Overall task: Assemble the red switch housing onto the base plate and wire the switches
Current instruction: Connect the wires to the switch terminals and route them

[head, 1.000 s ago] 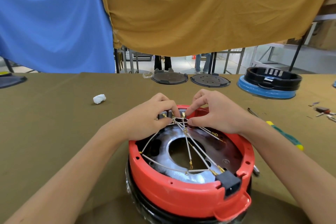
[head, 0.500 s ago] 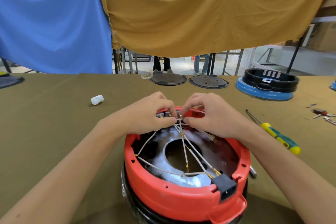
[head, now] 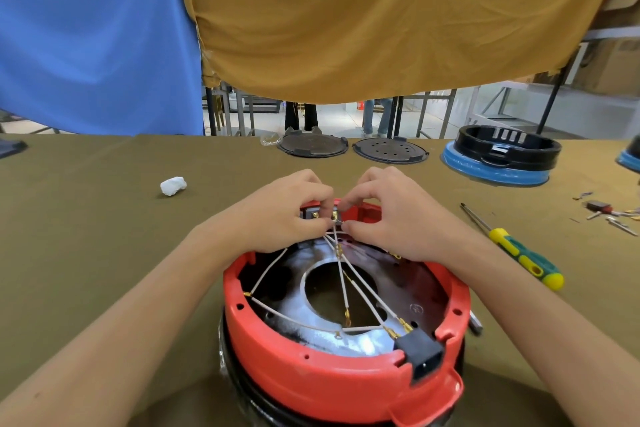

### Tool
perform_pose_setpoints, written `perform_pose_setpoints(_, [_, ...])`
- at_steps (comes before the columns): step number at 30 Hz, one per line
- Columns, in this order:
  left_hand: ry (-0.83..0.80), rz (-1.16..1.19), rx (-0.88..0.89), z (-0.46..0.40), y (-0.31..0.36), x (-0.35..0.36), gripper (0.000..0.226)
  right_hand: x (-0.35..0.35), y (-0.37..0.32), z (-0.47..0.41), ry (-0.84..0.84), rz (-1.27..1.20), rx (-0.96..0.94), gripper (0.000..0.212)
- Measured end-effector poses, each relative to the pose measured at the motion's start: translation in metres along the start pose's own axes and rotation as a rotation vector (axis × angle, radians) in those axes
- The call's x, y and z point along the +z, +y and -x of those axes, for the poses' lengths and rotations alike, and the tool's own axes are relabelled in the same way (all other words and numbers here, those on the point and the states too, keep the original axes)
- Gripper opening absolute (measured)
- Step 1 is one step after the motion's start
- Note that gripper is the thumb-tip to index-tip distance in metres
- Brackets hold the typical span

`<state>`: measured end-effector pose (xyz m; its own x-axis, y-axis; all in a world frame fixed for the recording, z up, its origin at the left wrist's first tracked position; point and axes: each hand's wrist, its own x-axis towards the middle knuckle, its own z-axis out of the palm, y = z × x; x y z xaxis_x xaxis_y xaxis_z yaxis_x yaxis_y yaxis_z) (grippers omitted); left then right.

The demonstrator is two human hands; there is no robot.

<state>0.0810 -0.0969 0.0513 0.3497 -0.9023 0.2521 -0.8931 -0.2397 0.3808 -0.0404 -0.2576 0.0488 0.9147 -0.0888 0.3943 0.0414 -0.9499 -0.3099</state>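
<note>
Both bare forearms are reaching in from the near corners and converging toward the middle of the scene. The left hand [head: 284,215] is lying knuckles-up with its fingers curling down and inward, its thumb and forefinger tips pinching together at the far middle. The right hand [head: 391,215] is mirroring it from the right side, wrist bending slightly inward, fingers arching over, thumb and forefinger pinching close against the left hand's fingertips. The two hands are nearly touching at the fingertips, while the wrists are sitting well apart.
</note>
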Motion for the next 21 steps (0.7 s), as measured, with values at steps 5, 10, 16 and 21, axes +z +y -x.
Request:
perform_pose_setpoints(5, [-0.005, 0.014, 0.005, 0.0014, -0.0010, 0.0004, 0.017, -0.0005, -0.0006, -0.0002, -0.026, -0.009, -0.012, 0.014])
perform_pose_setpoints(10, [-0.007, 0.010, -0.002, 0.0010, -0.0007, -0.0001, 0.017, -0.0023, 0.0003, -0.0007, -0.035, -0.053, 0.013, 0.013])
perform_pose_setpoints(16, [0.002, -0.009, -0.007, 0.0010, -0.0007, 0.0005, 0.018, -0.0050, -0.0017, -0.0019, -0.045, -0.192, 0.044, 0.011])
perform_pose_setpoints(21, [0.020, -0.001, 0.001, 0.0010, -0.0014, 0.0005, 0.021, -0.0050, 0.0009, -0.0026, -0.060, -0.258, 0.061, 0.011])
